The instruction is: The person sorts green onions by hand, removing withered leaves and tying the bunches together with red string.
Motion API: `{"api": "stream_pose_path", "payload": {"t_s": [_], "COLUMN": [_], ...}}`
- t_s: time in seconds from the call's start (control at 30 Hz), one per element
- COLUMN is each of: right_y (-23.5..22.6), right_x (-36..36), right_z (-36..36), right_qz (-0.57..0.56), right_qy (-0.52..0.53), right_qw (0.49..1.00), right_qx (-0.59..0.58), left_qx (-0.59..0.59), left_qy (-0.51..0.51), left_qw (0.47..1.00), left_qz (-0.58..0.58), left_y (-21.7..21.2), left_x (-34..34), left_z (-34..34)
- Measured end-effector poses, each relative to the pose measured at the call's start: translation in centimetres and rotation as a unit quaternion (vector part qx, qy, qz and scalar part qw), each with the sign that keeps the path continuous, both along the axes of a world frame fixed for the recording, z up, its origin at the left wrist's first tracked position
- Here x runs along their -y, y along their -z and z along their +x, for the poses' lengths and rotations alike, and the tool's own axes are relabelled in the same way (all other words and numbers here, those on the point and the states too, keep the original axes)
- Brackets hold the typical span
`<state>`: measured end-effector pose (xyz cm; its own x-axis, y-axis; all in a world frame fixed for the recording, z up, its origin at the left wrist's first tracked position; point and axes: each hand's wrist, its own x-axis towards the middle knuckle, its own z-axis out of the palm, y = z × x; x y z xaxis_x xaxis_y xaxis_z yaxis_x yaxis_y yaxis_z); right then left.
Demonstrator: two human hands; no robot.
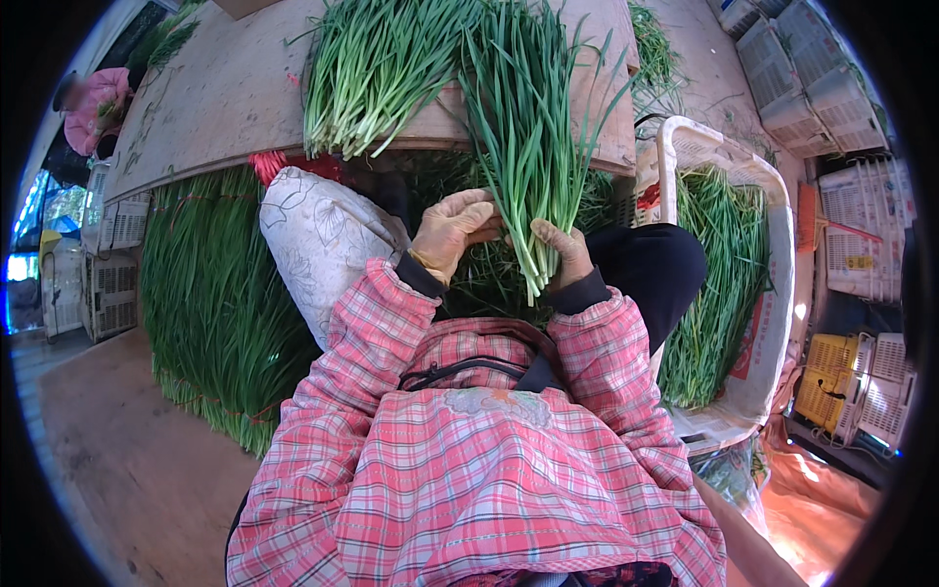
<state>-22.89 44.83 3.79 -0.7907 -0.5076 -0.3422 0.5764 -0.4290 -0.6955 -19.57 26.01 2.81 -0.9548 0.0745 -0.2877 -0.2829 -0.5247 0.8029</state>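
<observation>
L hand [453, 233] & R hand [562, 254] both closed round bunch of long green chives [528, 147] | white ends just below fists | tip: level ends, firm grip | white plastic crate [773, 323] right of R hand

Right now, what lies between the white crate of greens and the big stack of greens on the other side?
In the head view, the person's lap: both hands, left hand and right hand, gripping a chive bunch.

Both forearms come up from the lower edge, elbows bent, pink plaid sleeves with dark cuffs. Left hand [452, 233] raised at centre, fingers curled inward in a loose grip. Right hand [562, 252] just beside it, fist closed, knuckles up.
</observation>
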Motion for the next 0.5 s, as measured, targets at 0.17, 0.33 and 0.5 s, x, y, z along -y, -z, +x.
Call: {"api": "stream_pose_path", "payload": {"t_s": [0.17, 0.33, 0.5], "right_y": [1.1, 1.7, 2.1], "right_x": [-0.7, -0.2, 1.4], "right_z": [-0.2, -0.1, 1.6], "right_qz": [-0.031, 0.070, 0.186], "right_qy": [-0.001, -0.001, -0.039], "right_qw": [0.999, 0.997, 0.964], "right_qx": [0.028, -0.021, -0.185], "left_qx": [0.093, 0.208, 0.067], "left_qy": [-0.218, -0.107, 0.055], "left_qw": [0.971, 0.971, 0.992], "left_qz": [0.028, 0.054, 0.092], "left_y": [5.5, 1.3, 1.7], "left_x": [3.9, -0.1, -2.8], "left_z": [0.6, 2.1, 1.5]}}
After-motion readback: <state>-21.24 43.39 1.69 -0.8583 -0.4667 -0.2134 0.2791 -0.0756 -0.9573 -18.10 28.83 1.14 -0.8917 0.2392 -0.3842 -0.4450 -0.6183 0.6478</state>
